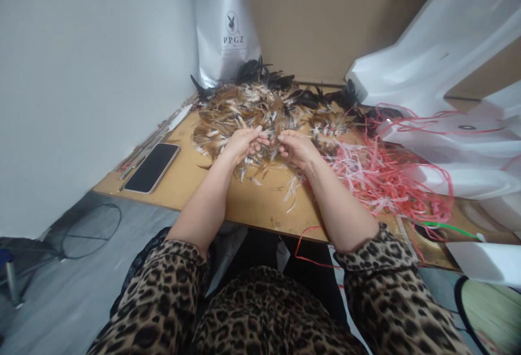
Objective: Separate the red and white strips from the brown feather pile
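Observation:
A large loose heap of brown and cream feathers (236, 105) covers the middle of the table. Over its near edge, my left hand (246, 144) is closed with thumb and forefinger pinched together; what lies between them is too small to make out. Facing it a short gap away, my right hand (296, 147) pinches what looks like a brown feather (278, 127) at the fingertips. Black feathers (260, 73) lie along the back of the heap. A tangle of red and pale pink plastic strips (378, 176) spreads to the right of my right forearm.
A phone (152, 168) lies dark-screened at the table's (260, 208) left. Behind the feathers stands a silvery-white bag (228, 56) with a rabbit logo. White plastic sheeting (439, 45) rises at the right. One red strip hangs over the front edge.

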`<state>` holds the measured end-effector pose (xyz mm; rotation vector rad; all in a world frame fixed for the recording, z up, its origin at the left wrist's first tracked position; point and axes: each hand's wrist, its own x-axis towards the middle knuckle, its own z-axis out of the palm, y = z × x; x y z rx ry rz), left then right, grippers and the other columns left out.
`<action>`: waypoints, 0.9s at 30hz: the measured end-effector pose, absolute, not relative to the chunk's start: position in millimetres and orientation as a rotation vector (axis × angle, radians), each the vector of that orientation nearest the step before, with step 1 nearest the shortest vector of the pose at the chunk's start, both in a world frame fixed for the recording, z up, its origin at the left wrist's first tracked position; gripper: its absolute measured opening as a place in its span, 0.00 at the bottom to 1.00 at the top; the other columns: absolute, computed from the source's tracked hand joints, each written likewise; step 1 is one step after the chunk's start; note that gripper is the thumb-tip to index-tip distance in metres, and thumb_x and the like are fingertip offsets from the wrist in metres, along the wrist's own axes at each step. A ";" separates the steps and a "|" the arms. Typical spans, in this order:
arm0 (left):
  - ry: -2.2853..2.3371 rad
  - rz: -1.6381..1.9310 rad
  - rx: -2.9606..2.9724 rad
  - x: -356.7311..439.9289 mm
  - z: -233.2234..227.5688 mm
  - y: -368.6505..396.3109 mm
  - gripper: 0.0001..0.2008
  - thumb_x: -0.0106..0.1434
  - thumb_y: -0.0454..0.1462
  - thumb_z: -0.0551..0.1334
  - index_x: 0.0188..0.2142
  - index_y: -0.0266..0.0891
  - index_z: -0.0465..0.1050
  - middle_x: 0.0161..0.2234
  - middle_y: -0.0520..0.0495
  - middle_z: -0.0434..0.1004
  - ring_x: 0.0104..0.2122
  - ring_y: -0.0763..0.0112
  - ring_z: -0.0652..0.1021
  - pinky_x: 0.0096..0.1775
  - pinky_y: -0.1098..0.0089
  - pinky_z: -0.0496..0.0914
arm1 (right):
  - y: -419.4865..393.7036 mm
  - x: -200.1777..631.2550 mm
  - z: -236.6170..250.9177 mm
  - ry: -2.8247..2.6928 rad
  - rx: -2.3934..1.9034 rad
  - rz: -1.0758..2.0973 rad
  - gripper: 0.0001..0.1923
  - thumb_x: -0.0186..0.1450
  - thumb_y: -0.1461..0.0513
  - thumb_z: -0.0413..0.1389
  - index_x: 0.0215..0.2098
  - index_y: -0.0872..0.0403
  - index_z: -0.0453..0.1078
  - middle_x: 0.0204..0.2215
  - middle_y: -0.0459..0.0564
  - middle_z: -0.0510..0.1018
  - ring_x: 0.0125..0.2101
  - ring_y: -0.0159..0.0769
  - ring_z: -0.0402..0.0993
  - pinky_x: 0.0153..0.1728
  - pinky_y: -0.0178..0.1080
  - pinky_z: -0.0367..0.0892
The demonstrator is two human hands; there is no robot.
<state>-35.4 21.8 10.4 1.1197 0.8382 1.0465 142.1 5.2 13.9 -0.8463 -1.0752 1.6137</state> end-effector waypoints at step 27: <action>0.787 0.833 0.995 -32.0 7.9 15.4 0.08 0.51 0.30 0.65 0.33 0.28 0.73 0.29 0.44 0.77 0.22 0.80 0.75 0.20 0.83 0.66 | 12.0 149.5 17.3 -0.798 -0.799 1.620 0.08 0.53 0.71 0.56 0.31 0.57 0.66 0.20 0.44 0.76 0.18 0.23 0.71 0.14 0.22 0.63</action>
